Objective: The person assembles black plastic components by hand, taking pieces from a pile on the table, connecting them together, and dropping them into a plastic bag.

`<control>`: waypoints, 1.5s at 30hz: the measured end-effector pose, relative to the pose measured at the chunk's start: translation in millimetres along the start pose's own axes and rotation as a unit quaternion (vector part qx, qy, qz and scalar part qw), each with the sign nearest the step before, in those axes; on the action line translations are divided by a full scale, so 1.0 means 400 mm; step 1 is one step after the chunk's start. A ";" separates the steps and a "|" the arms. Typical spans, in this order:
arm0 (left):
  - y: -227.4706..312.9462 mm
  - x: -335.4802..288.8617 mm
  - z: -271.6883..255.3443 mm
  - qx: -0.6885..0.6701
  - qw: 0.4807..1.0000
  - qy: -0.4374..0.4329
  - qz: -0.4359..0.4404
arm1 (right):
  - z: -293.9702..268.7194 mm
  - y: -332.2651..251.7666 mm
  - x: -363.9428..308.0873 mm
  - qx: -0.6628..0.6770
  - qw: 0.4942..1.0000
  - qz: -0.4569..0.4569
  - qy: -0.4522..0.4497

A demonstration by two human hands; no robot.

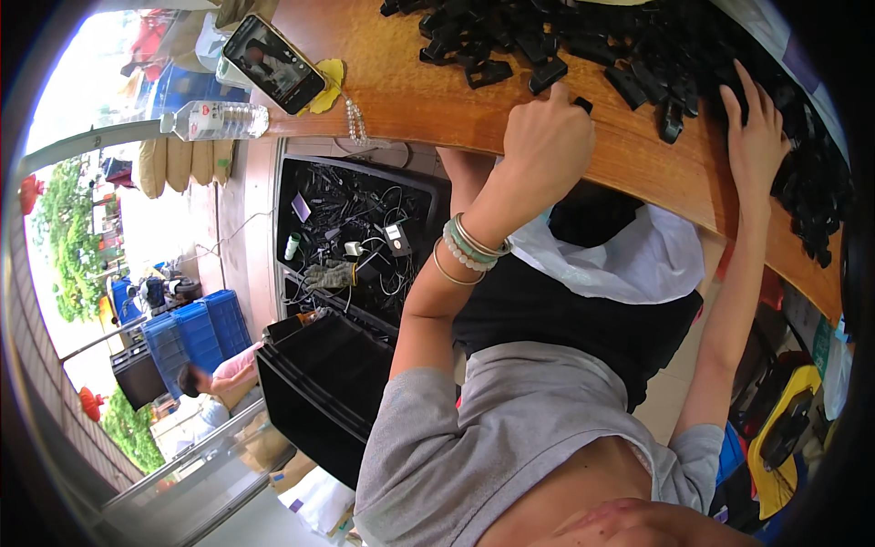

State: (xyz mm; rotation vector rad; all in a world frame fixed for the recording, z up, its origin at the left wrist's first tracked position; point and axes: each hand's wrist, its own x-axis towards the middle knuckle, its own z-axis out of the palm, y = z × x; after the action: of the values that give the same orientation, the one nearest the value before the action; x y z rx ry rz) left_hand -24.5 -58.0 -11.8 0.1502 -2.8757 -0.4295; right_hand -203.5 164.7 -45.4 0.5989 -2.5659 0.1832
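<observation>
My left hand (550, 144) is over the table's front edge with its fingers curled closed. A small black plastic piece (583, 106) pokes out beside its thumb. Bracelets circle that wrist. Further right, my right hand (758, 128) lies with fingers stretched apart against a heap of black plastic parts (802, 173). More loose black clip-like parts (538, 41) spread over the wooden table (392, 87) beyond my left hand. Below the edge, a white plastic bag (638, 260) sits open on my lap with something black inside.
On the table's left are a phone (273, 64), a yellow cloth-like item (330, 84) and a bead string (355, 123). A clear bottle (219, 120) lies nearby. Black crates (428, 182) hold cables, adapters and a glove (330, 276). Another person (232, 367) is far left.
</observation>
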 end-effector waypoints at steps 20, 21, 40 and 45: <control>0.095 0.000 0.114 -0.438 0.885 0.133 -0.087 | -0.113 -0.096 -0.111 0.234 0.966 -0.052 0.098; 0.099 0.004 0.116 -0.469 0.870 0.121 -0.093 | -0.132 -0.078 -0.143 0.211 0.972 -0.051 0.093; 0.133 -0.053 0.061 -0.672 0.710 -0.039 -0.205 | -0.140 -0.093 -0.235 0.339 0.940 0.033 0.029; 0.153 -0.051 0.068 -0.647 0.731 -0.087 -0.199 | -0.152 -0.091 -0.235 0.244 0.968 0.036 0.041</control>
State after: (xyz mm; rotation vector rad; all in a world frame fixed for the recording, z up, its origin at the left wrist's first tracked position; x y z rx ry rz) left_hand -15.2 10.4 -23.2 0.4581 -1.9509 -2.4130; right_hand -87.1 182.1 -38.6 0.6537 -2.4651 0.8626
